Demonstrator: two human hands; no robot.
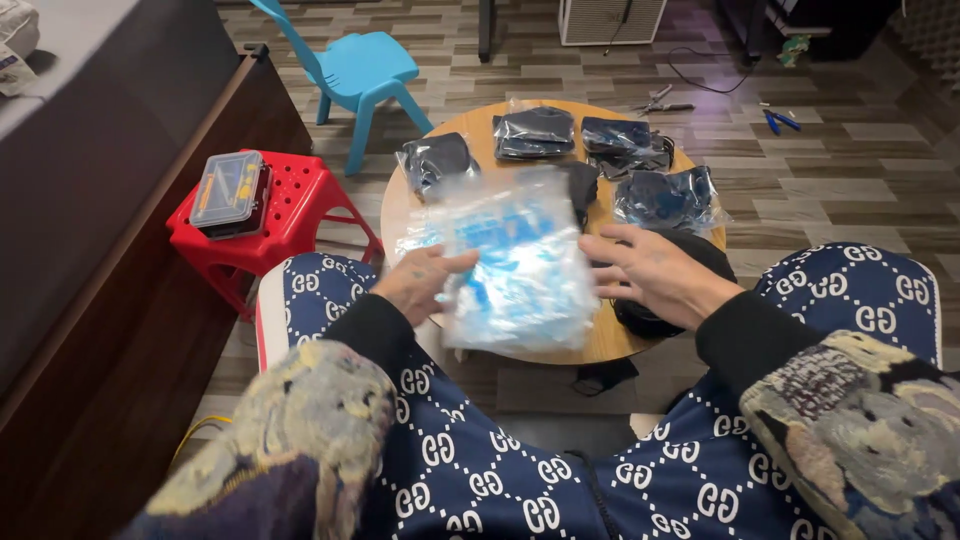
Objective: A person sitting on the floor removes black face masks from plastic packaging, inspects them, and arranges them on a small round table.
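The clear plastic bag (520, 265) was slick and blurred, pinched only at its near-left edge, so I judged it could slip from my grip and knock the packed dark items (665, 198) just beyond my fingers off the round table (470, 125). My left hand (420, 283) was closed on that edge. My right hand (655, 272) lay open, fingers spread, beside the bag.

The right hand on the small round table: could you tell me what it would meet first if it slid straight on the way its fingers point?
Probably the clear plastic bag with blue print: the right hand points left toward it, fingertips almost at its edge. Depth is hard to judge.
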